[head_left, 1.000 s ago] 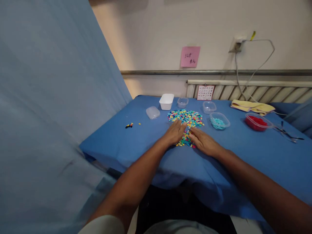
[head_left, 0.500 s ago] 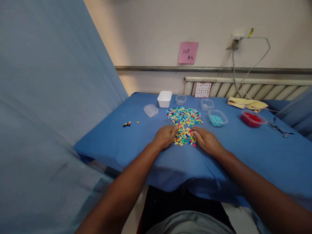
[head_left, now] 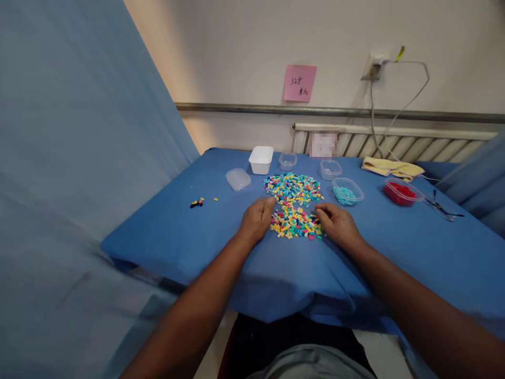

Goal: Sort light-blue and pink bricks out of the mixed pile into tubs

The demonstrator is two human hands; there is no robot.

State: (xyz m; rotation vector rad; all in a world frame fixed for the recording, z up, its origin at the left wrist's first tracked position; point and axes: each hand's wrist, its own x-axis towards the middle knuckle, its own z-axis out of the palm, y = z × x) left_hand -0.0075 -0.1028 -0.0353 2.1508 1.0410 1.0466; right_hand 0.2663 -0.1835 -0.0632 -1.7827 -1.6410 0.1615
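Pale blue curtain (head_left: pixel 71 131) hangs at the far left, beside a tabletop (head_left: pixel 158 226) covered in blue cloth that runs along a cream wall (head_left: pixel 236 52). Near its left side lies a small cluster of black, orange and yellow pieces (head_left: pixel 196 203), with a single yellow piece (head_left: pixel 215 199) just to the right. Next comes a shallow clear plastic lid (head_left: pixel 238 180). The left hand (head_left: pixel 254 221) rests at the left edge of the pile, its fingers together and the thumb against them. Behind it stands a deep white plastic tub (head_left: pixel 261 162). Small multicoloured plastic pieces (head_left: pixel 294 221) lie on the cloth in two joined patches, the nearer one between the hands, the farther one beyond them. A small clear container (head_left: pixel 288 161) sits behind the farther patch, below a pink paper note (head_left: pixel 300 83) on the wall. Further right is another clear container (head_left: pixel 330 169). The right hand (head_left: pixel 340 225) is at the pile's right edge, fingers curled; whether fingertip and thumb meet, I cannot tell. Beyond it is a clear container of turquoise pieces (head_left: pixel 345 196), then a folded yellow cloth (head_left: pixel 392 168), a clear container of red pieces (head_left: pixel 401 192) and a thin dark item (head_left: pixel 444 208), too indistinct to identify.
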